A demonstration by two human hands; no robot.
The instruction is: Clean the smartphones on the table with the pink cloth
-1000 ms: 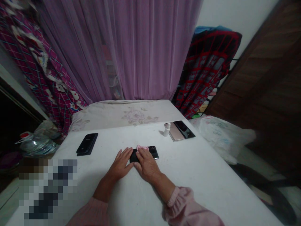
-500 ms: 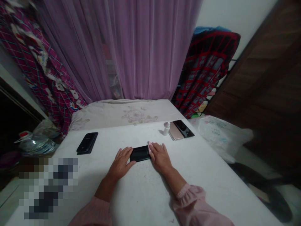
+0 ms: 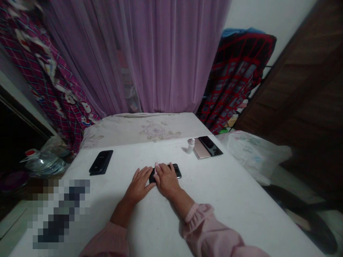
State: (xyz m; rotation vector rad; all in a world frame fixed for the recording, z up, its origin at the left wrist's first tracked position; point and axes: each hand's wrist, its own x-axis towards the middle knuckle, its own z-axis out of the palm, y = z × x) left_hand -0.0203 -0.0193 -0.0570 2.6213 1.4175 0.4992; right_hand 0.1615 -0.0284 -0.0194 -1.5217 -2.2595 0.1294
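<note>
A black phone (image 3: 177, 172) lies flat on the white-covered table, its right end with a camera showing. My left hand (image 3: 138, 185) holds its left end between thumb and fingers. Across the phone's middle rests my right hand (image 3: 168, 181), fingers pressed on a small pink cloth (image 3: 157, 166) against the surface. Most of the cloth and the middle of the phone are hidden under that hand. Beyond it to the right stands a small white bottle (image 3: 190, 147).
Beside the bottle lie a rose-gold phone (image 3: 201, 149) and a glossy black panel (image 3: 211, 145). Another dark phone (image 3: 100, 162) rests at the left. A blurred-out patch (image 3: 61, 214) covers the near left. Purple curtains (image 3: 166, 57) hang behind; a plastic bag (image 3: 249, 151) is at the right.
My right hand has slid left along the phone with the pink cloth, from its right end to nearer my left hand. The phone's right end is now uncovered. My left hand stays in place.
</note>
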